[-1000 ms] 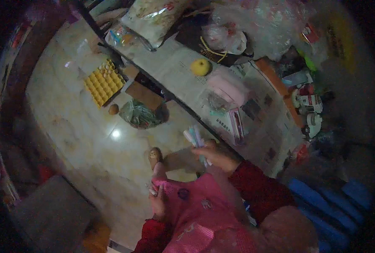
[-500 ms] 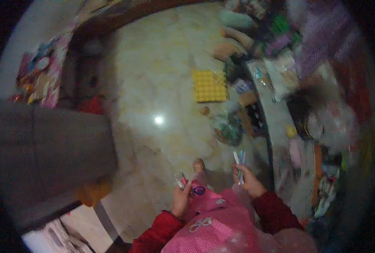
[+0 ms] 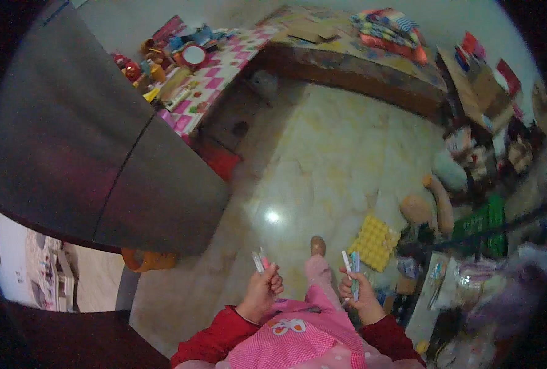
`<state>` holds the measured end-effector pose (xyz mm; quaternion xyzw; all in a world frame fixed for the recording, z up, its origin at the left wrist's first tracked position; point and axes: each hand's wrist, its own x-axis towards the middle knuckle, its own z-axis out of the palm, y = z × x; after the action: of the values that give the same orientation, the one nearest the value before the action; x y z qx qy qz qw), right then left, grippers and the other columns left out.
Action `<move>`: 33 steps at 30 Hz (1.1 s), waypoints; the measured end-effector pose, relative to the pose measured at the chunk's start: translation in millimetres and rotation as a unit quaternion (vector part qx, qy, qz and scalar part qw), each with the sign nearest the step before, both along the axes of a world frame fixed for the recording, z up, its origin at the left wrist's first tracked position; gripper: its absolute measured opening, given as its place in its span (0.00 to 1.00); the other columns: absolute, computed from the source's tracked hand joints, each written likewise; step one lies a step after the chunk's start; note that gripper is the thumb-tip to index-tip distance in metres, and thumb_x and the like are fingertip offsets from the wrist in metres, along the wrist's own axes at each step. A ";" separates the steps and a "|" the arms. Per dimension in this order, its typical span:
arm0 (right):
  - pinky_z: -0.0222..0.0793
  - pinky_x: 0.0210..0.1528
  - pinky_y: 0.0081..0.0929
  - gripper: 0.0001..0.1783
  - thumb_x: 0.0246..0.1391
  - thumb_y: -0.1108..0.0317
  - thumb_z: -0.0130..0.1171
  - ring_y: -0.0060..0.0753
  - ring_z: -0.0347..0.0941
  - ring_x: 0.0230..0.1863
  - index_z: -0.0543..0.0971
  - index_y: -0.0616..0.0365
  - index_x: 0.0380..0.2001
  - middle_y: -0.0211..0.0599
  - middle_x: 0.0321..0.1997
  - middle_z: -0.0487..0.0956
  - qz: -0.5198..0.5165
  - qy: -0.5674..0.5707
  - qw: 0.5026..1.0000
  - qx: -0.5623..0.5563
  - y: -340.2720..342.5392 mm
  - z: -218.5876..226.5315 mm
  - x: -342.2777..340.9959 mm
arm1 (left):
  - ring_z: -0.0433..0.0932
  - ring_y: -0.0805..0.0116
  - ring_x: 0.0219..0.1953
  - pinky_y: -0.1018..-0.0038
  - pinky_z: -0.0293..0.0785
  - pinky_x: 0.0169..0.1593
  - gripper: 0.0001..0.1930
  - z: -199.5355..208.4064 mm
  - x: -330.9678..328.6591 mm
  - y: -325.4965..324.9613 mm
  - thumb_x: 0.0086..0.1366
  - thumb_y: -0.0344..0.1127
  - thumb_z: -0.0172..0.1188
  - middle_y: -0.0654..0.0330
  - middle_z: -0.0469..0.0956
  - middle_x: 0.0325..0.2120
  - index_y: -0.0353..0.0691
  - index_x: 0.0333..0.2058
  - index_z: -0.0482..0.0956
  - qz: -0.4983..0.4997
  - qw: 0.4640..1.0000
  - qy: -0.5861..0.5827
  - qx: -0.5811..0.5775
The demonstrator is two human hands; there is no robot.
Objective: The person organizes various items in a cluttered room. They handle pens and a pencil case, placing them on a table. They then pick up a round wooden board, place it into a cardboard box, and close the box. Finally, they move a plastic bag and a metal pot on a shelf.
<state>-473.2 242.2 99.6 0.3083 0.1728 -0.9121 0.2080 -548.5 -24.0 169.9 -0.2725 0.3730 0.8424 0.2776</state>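
Note:
My left hand [image 3: 261, 294] is closed around a small bunch of slim pens [image 3: 259, 261], white and pink, which poke up above the fist. In my right hand [image 3: 360, 293] is another bunch of pens [image 3: 354, 264], white and bluish, held upright between thumb and fingers. The hands are apart, one on each side of my pink apron [image 3: 285, 344], which has a rabbit patch. Lower parts of the pens are hidden by my fingers. Below, one shoe [image 3: 317, 246] shows on the pale tiled floor [image 3: 322, 166].
A large dark cabinet or door [image 3: 101, 154] stands at left, near an orange round object [image 3: 147, 261]. Beyond it is a checked pink-and-white tabletop [image 3: 221, 74] with a mirror and bottles. A yellow egg tray [image 3: 375, 243], a green crate [image 3: 485, 224] and clutter lie at right; a bed [image 3: 353, 64] is at the back.
My view has swung left, bringing the bed and more of the tabletop into sight while the right-hand clutter shifts rightward. Both hands still hold their pens.

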 end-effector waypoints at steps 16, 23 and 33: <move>0.51 0.16 0.18 0.20 0.55 0.59 0.52 0.18 0.54 0.17 0.68 0.59 0.47 0.24 0.18 0.60 0.119 0.148 0.981 0.051 25.6 83.6 -529.3 | 0.57 0.79 0.18 0.82 0.53 0.20 0.11 42.9 -340.6 54.5 0.66 0.42 0.54 0.69 0.58 0.17 0.43 0.39 0.68 0.101 0.994 0.018 -0.034; 0.51 0.16 0.18 0.18 0.54 0.58 0.55 0.19 0.54 0.16 0.71 0.57 0.43 0.23 0.16 0.60 0.135 0.105 0.985 0.001 12.4 47.2 -747.0 | 0.57 0.79 0.18 0.81 0.53 0.20 0.10 6.3 -531.5 54.0 0.66 0.42 0.53 0.69 0.58 0.17 0.43 0.38 0.68 0.142 0.990 0.005 0.005; 0.58 0.17 0.17 0.15 0.51 0.61 0.58 0.22 0.64 0.20 0.74 0.56 0.40 0.26 0.19 0.67 0.145 0.044 0.988 0.013 16.2 -27.6 -1008.3 | 0.55 0.80 0.18 0.81 0.52 0.20 0.09 18.6 -720.3 56.6 0.67 0.42 0.52 0.71 0.57 0.17 0.43 0.35 0.68 0.184 0.982 -0.041 -0.021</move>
<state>-1481.5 258.4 72.0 0.2419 0.2369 -0.8828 0.3258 -1268.8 32.6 188.5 -0.3768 0.3221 0.8591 0.1277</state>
